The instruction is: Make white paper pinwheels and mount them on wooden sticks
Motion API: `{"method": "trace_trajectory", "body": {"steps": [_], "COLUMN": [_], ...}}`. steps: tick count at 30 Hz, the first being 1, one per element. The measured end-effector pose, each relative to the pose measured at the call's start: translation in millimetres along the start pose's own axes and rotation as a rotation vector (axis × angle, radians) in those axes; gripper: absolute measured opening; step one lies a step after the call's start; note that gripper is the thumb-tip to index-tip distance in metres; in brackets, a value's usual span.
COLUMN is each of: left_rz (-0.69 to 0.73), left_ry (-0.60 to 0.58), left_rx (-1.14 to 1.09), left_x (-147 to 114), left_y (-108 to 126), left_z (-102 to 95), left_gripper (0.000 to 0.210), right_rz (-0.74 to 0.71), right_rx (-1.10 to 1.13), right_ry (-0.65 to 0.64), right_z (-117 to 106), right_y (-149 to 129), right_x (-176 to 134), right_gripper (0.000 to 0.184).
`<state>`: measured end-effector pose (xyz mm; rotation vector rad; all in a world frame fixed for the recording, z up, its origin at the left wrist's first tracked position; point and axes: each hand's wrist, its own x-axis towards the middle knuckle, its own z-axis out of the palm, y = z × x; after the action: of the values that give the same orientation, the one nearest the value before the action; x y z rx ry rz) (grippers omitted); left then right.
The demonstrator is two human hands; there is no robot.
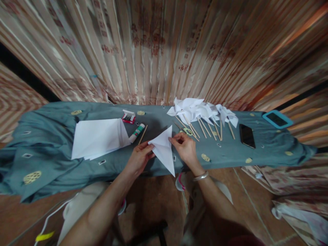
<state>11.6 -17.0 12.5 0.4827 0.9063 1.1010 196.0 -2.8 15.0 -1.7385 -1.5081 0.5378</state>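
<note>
A white sheet of paper folded into a triangle (164,147) is held up over the near edge of the table. My left hand (140,155) pinches its left corner between thumb and fingers. On the other side, my right hand (185,147) has its thumb and fingertips closed at the paper's right edge. A glue stick (137,132) and a thin wooden stick (143,134) lie just beyond my left hand. Beyond my right hand are scissors with pale green handles (188,131), partly among the sticks of several white paper pinwheels (197,109).
A stack of white paper (97,138) lies at the left, near a small open red box (128,117) of dark bits. On the right are a black phone (247,135) and a blue-framed tablet-like object (277,119). Teal cloth (225,155) covers the narrow table; a curtain (153,61) hangs behind.
</note>
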Motion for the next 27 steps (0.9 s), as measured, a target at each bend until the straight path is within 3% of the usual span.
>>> {"method": "trace_trajectory", "body": {"steps": [4, 10, 13, 16, 20, 24, 27], "left_rz": [0.084, 0.250, 0.294, 0.282, 0.282, 0.316, 0.354], "left_ry": [0.039, 0.056, 0.076, 0.093, 0.152, 0.204, 0.194], "left_rx": [0.120, 0.344, 0.379, 0.355, 0.302, 0.291, 0.345], "left_x": [3, 6, 6, 8, 15, 21, 22], "left_y": [-3, -2, 0, 3, 8, 10, 9], "left_z": [-1.0, -0.5, 0.6, -0.7, -8.9, -20.9, -26.3], "left_gripper": [0.039, 0.031, 0.029, 0.028, 0.028, 0.033, 0.040], "right_rz": [-0.128, -0.248, -0.229, -0.217, -0.090, 0.151, 0.277], "right_rx": [-0.199, 0.059, 0.074, 0.118, 0.277, 0.626, 0.657], "right_ry": [-0.094, -0.353, -0.355, -0.308, -0.184, -0.172, -0.177], "right_z": [-1, 3, 7, 9, 6, 0, -3], "right_y": [-4, -18, -24, -22, -5, 19, 37], "right_x": [-3, -17, -23, -23, -17, -10, -9], "right_gripper": [0.025, 0.038, 0.048, 0.029, 0.022, 0.033, 0.038]}}
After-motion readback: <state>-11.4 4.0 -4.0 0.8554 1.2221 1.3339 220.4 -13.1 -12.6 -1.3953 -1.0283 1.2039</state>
